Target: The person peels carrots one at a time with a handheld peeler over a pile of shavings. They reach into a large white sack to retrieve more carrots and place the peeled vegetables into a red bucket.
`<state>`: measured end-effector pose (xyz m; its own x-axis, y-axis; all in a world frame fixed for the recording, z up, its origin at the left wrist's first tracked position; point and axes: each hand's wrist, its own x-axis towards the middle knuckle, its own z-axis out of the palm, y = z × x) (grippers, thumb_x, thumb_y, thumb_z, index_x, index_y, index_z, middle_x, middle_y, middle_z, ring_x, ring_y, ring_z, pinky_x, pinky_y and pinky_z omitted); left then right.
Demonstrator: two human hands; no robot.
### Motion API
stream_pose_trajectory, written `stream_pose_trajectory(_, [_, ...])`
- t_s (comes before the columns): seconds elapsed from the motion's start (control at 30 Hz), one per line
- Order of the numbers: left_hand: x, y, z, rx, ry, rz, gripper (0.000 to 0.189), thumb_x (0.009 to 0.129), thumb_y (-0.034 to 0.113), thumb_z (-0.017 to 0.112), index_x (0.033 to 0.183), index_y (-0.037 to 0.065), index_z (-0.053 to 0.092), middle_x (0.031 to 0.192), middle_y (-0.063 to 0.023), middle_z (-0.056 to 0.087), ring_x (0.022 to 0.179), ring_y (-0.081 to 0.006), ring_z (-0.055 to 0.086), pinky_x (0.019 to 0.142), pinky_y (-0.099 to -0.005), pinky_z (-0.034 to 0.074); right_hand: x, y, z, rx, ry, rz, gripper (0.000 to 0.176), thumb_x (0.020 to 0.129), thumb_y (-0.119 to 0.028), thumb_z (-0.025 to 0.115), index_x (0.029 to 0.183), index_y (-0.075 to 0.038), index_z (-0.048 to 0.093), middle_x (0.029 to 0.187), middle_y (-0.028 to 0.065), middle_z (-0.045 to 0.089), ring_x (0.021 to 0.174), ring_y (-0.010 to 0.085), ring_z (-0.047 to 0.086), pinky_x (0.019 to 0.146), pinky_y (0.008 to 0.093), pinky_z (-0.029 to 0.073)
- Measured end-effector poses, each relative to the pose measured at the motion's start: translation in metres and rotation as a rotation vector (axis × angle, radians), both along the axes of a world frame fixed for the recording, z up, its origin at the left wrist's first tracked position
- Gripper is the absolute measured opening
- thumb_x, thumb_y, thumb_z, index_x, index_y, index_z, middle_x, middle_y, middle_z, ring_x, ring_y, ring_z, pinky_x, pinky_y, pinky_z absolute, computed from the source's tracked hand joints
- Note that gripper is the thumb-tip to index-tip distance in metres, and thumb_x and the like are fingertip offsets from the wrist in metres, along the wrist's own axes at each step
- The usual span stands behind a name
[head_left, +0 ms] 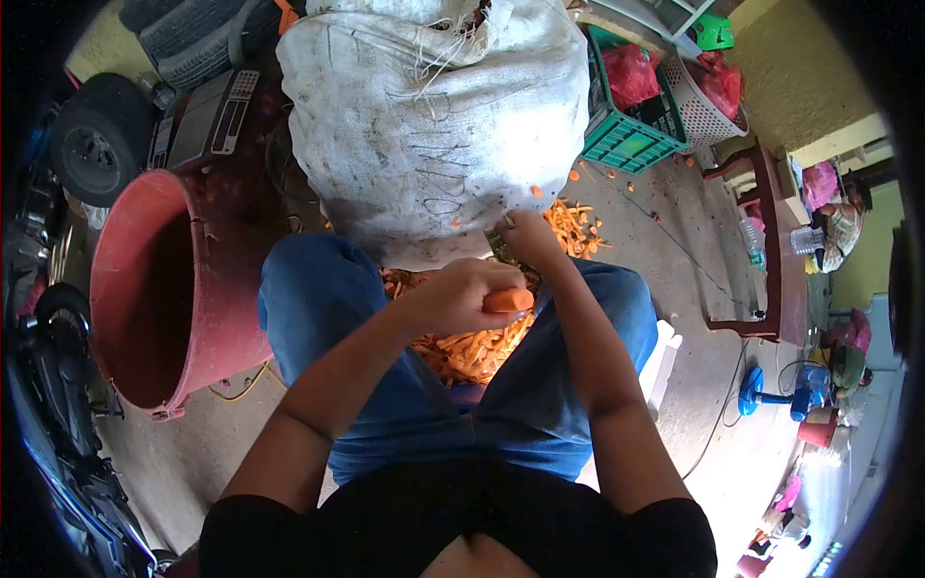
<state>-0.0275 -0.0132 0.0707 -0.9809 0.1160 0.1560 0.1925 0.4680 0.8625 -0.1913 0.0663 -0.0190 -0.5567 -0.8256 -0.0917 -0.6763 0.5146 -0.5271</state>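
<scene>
My left hand [467, 297] is wrapped round a carrot [509, 302], whose orange end sticks out past the fingers. A little farther forward and to the right, my right hand [528, 237] is closed beside the bottom of a big white woven sack [434, 125]. What it grips, if anything, is too small and hidden to make out. Below both hands, between my knees, lies a heap of orange carrot peelings [472, 354]. More carrot scraps [576, 229] are scattered on the floor just right of the sack.
A large red tub [193, 279] stands open at my left. Tyres [101, 140] and a motorbike [72, 385] are beyond it. At the right are a green crate [631, 135], a white basket [699, 106], a wooden table frame [771, 250] and a blue fan [771, 397].
</scene>
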Motion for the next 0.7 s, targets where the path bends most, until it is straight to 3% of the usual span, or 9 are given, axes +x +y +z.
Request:
stream_pose_trajectory(0.03, [-0.003,0.003,-0.004,0.02,0.129,0.08,0.017,0.066,0.012,0.062,0.072,0.004,0.048,0.066,-0.0075,0.049,0.063,-0.0219,0.05,0.06,-0.0292,0.04,-0.001,0.002,-0.004,0.004,0.002,-0.006,0.022,0.071,-0.021,0.052,0.071,0.001,0.055,0.071,0.0207,0.055,0.07,0.0339,0.054,0.065,0.0407,0.041])
stream_pose_trajectory(0.1, [-0.005,-0.001,-0.011,0.043,0.256,0.175,0.018,0.065,0.011,0.063,0.071,0.005,0.047,0.07,-0.0058,0.049,0.067,-0.0205,0.049,0.063,-0.0287,0.039,0.0,0.001,-0.011,-0.192,-0.378,0.223,0.022,0.071,-0.02,0.054,0.076,0.001,0.056,0.069,0.0184,0.056,0.068,0.0301,0.056,0.065,0.0375,0.042])
stream_pose_trajectory(0.13, [-0.01,-0.01,-0.013,-0.004,0.334,0.229,0.019,0.065,0.014,0.063,0.075,0.006,0.049,0.077,-0.007,0.05,0.072,-0.0225,0.049,0.065,-0.03,0.039,0.008,0.0,-0.017,-0.237,-0.442,0.298,0.026,0.07,-0.021,0.056,0.087,-0.002,0.055,0.078,0.0126,0.057,0.074,0.0256,0.055,0.067,0.035,0.042])
stream_pose_trajectory(0.3, [-0.013,-0.007,-0.021,0.071,0.366,0.341,0.027,0.065,0.016,0.065,0.089,0.013,0.054,0.083,-0.0066,0.046,0.082,-0.0236,0.047,0.073,-0.032,0.037,0.038,-0.013,-0.037,-0.608,-0.426,0.493,0.034,0.071,-0.024,0.057,0.101,-0.009,0.046,0.098,0.0058,0.047,0.09,0.0226,0.048,0.071,0.033,0.042])
stream_pose_trajectory(0.4, [-0.008,-0.015,-0.021,0.059,0.267,0.393,0.03,0.065,0.015,0.066,0.092,0.015,0.056,0.079,-0.0061,0.046,0.078,-0.0217,0.049,0.071,-0.0302,0.039,0.052,-0.009,-0.003,-0.615,-1.232,0.256,0.026,0.075,-0.017,0.053,0.098,-0.006,0.049,0.094,0.0067,0.05,0.083,0.0193,0.051,0.067,0.0286,0.043])
stream_pose_trajectory(0.43, [-0.007,-0.021,-0.019,0.066,0.205,0.426,0.029,0.064,0.015,0.066,0.092,0.014,0.057,0.078,-0.0064,0.047,0.075,-0.0212,0.05,0.069,-0.0294,0.039,0.046,-0.01,-0.004,-0.612,-1.236,0.261,0.026,0.075,-0.017,0.053,0.098,-0.006,0.049,0.094,0.0067,0.05,0.083,0.0193,0.051,0.067,0.0286,0.043])
stream_pose_trajectory(0.5, [-0.005,-0.031,-0.02,0.168,0.192,0.47,0.026,0.064,0.015,0.066,0.089,0.009,0.058,0.079,-0.0071,0.052,0.073,-0.0179,0.053,0.066,-0.0267,0.041,0.028,-0.012,0.001,-0.433,-1.365,-0.158,0.021,0.077,-0.011,0.048,0.095,-0.001,0.052,0.087,0.006,0.054,0.076,0.0147,0.053,0.064,0.0247,0.042])
stream_pose_trajectory(0.57, [-0.004,-0.042,-0.031,0.389,0.066,0.481,0.028,0.067,0.01,0.064,0.092,0.003,0.055,0.089,-0.007,0.056,0.079,-0.0132,0.053,0.07,-0.0263,0.043,0.023,-0.009,0.012,-0.487,-1.132,-0.096,0.019,0.077,-0.009,0.046,0.091,0.001,0.053,0.081,0.0059,0.056,0.071,0.0115,0.053,0.061,0.0221,0.041])
stream_pose_trajectory(0.7, [-0.003,-0.047,-0.025,0.17,-0.122,0.506,0.034,0.065,0.014,0.066,0.093,0.001,0.053,0.088,-0.0085,0.057,0.079,-0.0139,0.054,0.069,-0.0259,0.043,0.02,0.0,0.023,-0.519,-1.084,-0.141,0.019,0.077,-0.01,0.048,0.09,0.002,0.053,0.077,0.0051,0.055,0.066,0.0104,0.051,0.057,0.0221,0.041])
